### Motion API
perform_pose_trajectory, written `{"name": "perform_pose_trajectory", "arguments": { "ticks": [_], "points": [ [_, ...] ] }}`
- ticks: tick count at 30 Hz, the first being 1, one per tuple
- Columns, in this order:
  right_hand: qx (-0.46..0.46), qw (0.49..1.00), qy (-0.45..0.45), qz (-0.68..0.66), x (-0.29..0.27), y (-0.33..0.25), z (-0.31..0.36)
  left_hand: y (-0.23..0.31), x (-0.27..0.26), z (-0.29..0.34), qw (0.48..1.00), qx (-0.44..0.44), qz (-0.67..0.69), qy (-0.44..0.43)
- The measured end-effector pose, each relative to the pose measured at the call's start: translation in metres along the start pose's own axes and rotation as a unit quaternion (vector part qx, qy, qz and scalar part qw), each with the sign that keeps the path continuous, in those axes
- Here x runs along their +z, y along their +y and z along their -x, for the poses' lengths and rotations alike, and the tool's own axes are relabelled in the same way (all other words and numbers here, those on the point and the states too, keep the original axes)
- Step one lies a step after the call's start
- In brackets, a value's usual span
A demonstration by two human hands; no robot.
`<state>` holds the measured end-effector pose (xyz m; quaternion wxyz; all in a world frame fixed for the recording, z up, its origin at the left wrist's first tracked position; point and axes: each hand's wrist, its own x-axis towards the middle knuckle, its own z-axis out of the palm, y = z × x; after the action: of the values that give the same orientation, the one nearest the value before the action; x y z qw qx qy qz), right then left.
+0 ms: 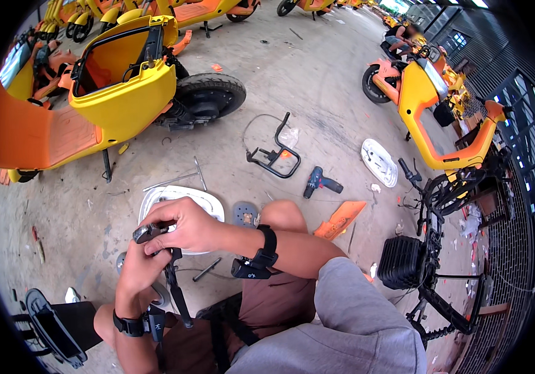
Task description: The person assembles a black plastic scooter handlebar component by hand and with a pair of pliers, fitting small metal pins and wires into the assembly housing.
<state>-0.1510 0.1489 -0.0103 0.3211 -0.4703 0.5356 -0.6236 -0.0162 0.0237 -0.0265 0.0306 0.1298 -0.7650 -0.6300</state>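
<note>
My right hand (190, 223) is closed, its thumb and fingers pinching a dark metal piece (147, 232) with a rounded, shiny end. Pressed up against it from below, my left hand (137, 269) is also closed. A black flat bar-like part (179, 292) hangs down beside the left hand, over my lap; its upper end is hidden by the fingers, and I cannot tell whether it joins the metal piece. Beneath the hands a white oval shell (208, 201) lies on the floor. A short dark rod (207, 269) lies to the right of the bar.
A yellow and orange scooter (133, 103) stands at left. Ahead lie a black tubular frame (278, 163), a cordless drill (322, 182), an orange panel (343, 219) and another white shell (378, 163). A stripped scooter frame (431, 234) stands at right; another person (398, 40) sits far off.
</note>
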Motion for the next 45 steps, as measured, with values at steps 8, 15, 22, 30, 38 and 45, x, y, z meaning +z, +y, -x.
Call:
{"name": "perform_pose_trajectory", "arguments": {
  "ticks": [8, 15, 22, 30, 38, 45],
  "points": [
    [0.001, 0.994, 0.017, 0.105, -0.007, -0.001, -0.002, 0.008, 0.012, -0.012, 0.98, -0.175, 0.076, 0.051],
    [-0.183, 0.951, 0.181, 0.169, -0.009, -0.027, -0.009, 0.012, -0.008, -0.01, 0.963, -0.16, 0.183, 0.113],
    [-0.444, 0.865, 0.098, 0.214, 0.029, -0.078, 0.019, -0.006, -0.008, -0.01, 0.966, -0.12, 0.199, 0.11],
    [-0.555, 0.81, -0.003, 0.192, 0.076, -0.088, 0.011, -0.021, 0.008, -0.02, 0.967, -0.068, 0.21, 0.126],
    [-0.572, 0.795, 0.013, 0.202, 0.071, -0.082, 0.002, -0.004, 0.001, -0.018, 0.966, -0.039, 0.217, 0.137],
    [-0.6, 0.776, 0.019, 0.192, 0.073, -0.087, 0.002, -0.013, 0.003, -0.02, 0.971, -0.012, 0.204, 0.124]
  ]
}}
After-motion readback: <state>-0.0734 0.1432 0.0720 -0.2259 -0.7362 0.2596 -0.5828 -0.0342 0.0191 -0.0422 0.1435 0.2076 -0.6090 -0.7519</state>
